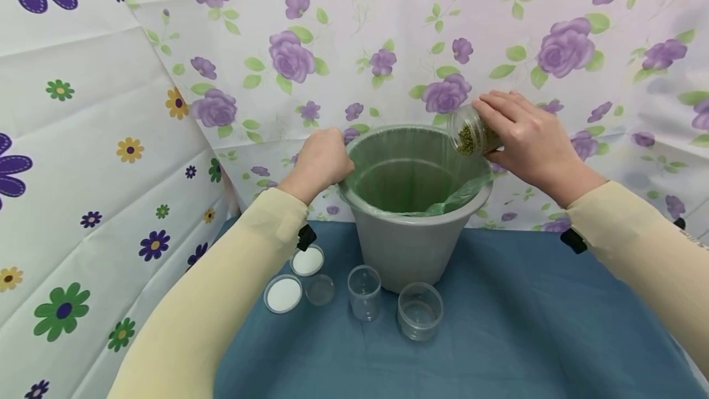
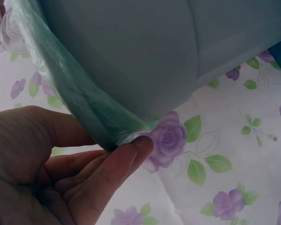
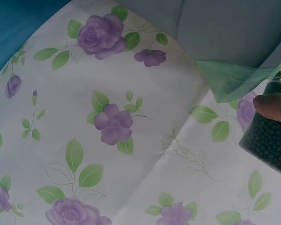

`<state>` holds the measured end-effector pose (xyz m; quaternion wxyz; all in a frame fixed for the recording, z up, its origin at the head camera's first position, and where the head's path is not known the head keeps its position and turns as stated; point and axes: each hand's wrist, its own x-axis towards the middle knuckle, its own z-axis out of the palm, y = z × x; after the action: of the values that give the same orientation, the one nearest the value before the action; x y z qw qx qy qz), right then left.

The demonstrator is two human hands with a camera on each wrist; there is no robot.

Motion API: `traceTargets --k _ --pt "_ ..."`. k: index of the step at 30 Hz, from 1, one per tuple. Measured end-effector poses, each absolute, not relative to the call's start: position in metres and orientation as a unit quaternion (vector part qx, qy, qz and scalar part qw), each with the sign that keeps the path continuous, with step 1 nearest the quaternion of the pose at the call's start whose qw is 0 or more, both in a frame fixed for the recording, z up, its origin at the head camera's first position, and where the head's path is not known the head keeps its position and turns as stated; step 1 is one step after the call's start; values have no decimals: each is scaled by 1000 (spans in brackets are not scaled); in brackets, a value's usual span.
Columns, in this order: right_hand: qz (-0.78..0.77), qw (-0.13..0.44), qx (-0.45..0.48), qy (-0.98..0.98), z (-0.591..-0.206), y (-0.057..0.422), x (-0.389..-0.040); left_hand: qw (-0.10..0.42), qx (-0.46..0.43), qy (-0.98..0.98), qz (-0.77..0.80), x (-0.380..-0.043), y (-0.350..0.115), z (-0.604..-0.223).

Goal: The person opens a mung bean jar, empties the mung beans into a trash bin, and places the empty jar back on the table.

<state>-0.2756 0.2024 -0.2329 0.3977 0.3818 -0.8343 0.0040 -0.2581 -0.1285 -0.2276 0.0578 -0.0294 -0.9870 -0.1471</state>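
A grey bucket (image 1: 412,245) stands at the back of the table, lined with a thin green plastic bag (image 1: 401,168). At its left rim my left hand (image 1: 323,162) pinches the bag's edge between thumb and fingers, as the left wrist view shows at the bag's fold (image 2: 113,136). My right hand (image 1: 523,131) holds a clear jar (image 1: 471,131), tilted on its side with its mouth over the bucket's right rim. Small green beans (image 3: 271,140) fill much of the jar. Part of the bag hangs over the rim beside it.
In front of the bucket stand two clear empty jars (image 1: 364,303) (image 1: 420,319). To their left are two white-topped lids (image 1: 284,294) (image 1: 307,261) and a clear lid (image 1: 320,290). A flowered cloth (image 1: 332,29) hangs right behind the bucket.
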Motion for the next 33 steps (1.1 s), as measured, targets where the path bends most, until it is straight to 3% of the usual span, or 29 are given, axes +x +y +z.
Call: traceTargets --k 33 --pt "1 390 390 -834 -234 196 -274 72 -30 -988 -131 -259 -128 -229"
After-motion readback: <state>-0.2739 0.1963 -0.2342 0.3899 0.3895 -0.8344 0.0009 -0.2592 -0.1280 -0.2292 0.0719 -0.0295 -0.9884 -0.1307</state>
